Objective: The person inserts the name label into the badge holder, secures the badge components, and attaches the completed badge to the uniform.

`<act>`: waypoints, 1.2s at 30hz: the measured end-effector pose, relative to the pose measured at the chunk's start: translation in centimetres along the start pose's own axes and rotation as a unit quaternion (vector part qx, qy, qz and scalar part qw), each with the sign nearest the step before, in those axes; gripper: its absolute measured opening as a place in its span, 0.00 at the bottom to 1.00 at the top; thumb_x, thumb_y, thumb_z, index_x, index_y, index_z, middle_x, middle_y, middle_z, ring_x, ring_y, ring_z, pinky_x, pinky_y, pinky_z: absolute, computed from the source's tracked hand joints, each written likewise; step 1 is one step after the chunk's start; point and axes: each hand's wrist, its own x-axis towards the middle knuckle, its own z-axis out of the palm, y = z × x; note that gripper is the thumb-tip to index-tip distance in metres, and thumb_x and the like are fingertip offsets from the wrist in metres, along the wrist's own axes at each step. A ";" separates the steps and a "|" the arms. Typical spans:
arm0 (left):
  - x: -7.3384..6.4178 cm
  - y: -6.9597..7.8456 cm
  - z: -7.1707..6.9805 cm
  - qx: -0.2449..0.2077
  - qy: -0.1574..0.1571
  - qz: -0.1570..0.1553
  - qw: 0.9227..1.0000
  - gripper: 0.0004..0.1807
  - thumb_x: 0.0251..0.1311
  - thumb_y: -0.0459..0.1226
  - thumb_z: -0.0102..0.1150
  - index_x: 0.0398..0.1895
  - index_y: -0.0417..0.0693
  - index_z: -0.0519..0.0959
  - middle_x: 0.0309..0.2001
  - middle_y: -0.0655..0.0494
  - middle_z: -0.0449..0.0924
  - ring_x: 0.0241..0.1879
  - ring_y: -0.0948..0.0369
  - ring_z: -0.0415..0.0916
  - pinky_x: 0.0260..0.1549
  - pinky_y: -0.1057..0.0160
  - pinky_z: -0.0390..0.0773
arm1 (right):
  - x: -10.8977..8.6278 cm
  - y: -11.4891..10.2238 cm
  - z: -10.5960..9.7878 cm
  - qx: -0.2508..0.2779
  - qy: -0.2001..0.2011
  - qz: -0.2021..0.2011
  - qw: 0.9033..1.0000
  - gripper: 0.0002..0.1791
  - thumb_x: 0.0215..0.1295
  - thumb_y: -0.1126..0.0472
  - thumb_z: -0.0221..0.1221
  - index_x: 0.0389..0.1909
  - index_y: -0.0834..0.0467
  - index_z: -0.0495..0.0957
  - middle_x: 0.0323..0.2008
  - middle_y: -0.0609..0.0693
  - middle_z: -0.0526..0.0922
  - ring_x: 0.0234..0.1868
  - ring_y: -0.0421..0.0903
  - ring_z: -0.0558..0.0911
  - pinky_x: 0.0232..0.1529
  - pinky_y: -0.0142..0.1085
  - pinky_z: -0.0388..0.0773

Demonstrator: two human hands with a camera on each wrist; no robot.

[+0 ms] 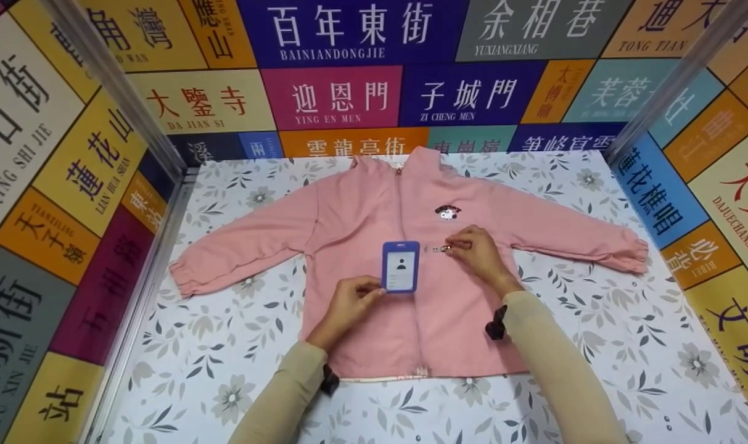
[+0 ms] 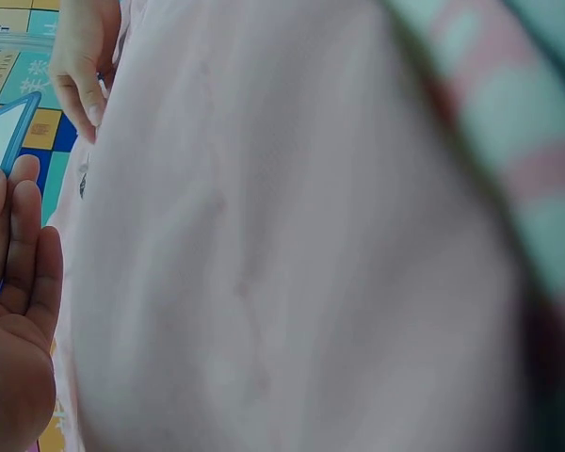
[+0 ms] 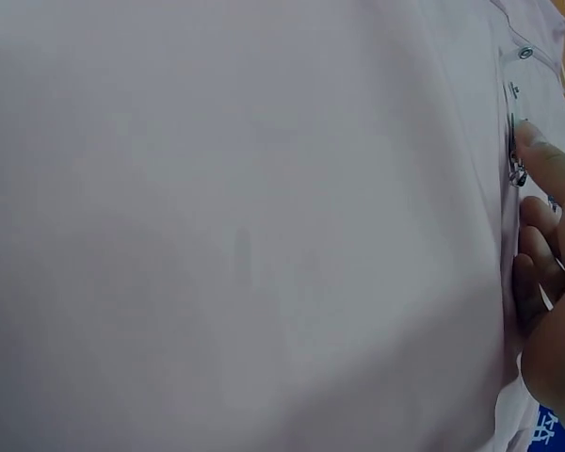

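A pink zip-up jacket [image 1: 355,333] lies spread flat, front side up, both sleeves out to the sides. Over its middle my left hand [image 1: 349,302] pinches the lower left corner of a blue-framed badge holder [image 1: 401,267], which has a card with a person icon inside. To the right of the badge, my right hand [image 1: 480,254] pinches a small metal clip strap [image 1: 438,248] between thumb and fingertips. The right wrist view shows the thumb against this shiny clip [image 3: 517,168]. A blue edge of the badge holder [image 2: 24,122] shows beside the left fingers in the left wrist view.
The jacket rests on a table [image 1: 226,370] with a leaf-and-flower cover. A small dark cartoon patch [image 1: 447,213] sits on the jacket's chest, just above the right hand. Colourful panels with Chinese lettering [image 1: 343,95] wall in the back and sides.
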 end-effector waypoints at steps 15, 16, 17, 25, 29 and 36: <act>-0.6 3.5 -0.5 0.008 -0.005 0.011 1.000 0.07 0.58 0.26 0.64 0.38 0.29 0.84 0.34 0.35 0.87 0.36 0.48 0.86 0.40 0.65 0.85 | 0.0 -0.5 -0.6 -0.027 -0.027 0.010 0.999 0.08 0.60 0.62 0.68 0.40 0.58 0.86 0.43 0.54 0.80 0.49 0.48 0.73 0.54 0.39 0.74; -0.6 3.5 -0.5 0.008 -0.004 0.012 1.000 0.07 0.58 0.26 0.64 0.38 0.29 0.84 0.34 0.35 0.87 0.35 0.48 0.85 0.40 0.65 0.85 | 0.1 -0.6 -0.6 -0.028 -0.028 0.011 0.999 0.08 0.60 0.61 0.68 0.40 0.57 0.86 0.42 0.54 0.80 0.48 0.48 0.74 0.54 0.39 0.73; -0.6 3.6 -0.5 0.008 -0.003 0.013 1.000 0.07 0.58 0.26 0.64 0.38 0.29 0.84 0.34 0.35 0.87 0.35 0.48 0.85 0.39 0.66 0.85 | 0.1 -0.8 -0.8 -0.027 -0.030 0.014 0.999 0.08 0.60 0.61 0.68 0.40 0.57 0.86 0.42 0.53 0.81 0.48 0.49 0.74 0.54 0.40 0.72; -0.6 3.3 -0.4 0.015 0.008 0.002 1.000 0.07 0.57 0.25 0.64 0.38 0.30 0.85 0.34 0.36 0.87 0.36 0.47 0.85 0.40 0.61 0.86 | 1.0 -3.3 -2.7 -0.027 -0.045 0.003 0.999 0.07 0.63 0.59 0.66 0.40 0.55 0.84 0.40 0.54 0.83 0.45 0.50 0.76 0.52 0.43 0.71; -0.5 3.0 -0.2 0.014 0.010 -0.003 1.000 0.06 0.56 0.25 0.65 0.37 0.30 0.85 0.33 0.37 0.87 0.35 0.50 0.85 0.39 0.63 0.86 | 1.5 -4.5 -3.2 -0.025 -0.037 -0.016 0.999 0.07 0.61 0.59 0.67 0.39 0.55 0.84 0.37 0.53 0.84 0.41 0.48 0.76 0.47 0.39 0.72; 0.1 0.3 0.3 0.027 0.010 -0.002 1.000 0.07 0.58 0.28 0.66 0.38 0.36 0.86 0.34 0.41 0.88 0.35 0.55 0.85 0.39 0.64 0.86 | 1.1 -5.0 -3.0 0.006 -0.046 -0.019 0.999 0.08 0.58 0.62 0.69 0.37 0.58 0.81 0.35 0.55 0.84 0.35 0.44 0.78 0.41 0.32 0.75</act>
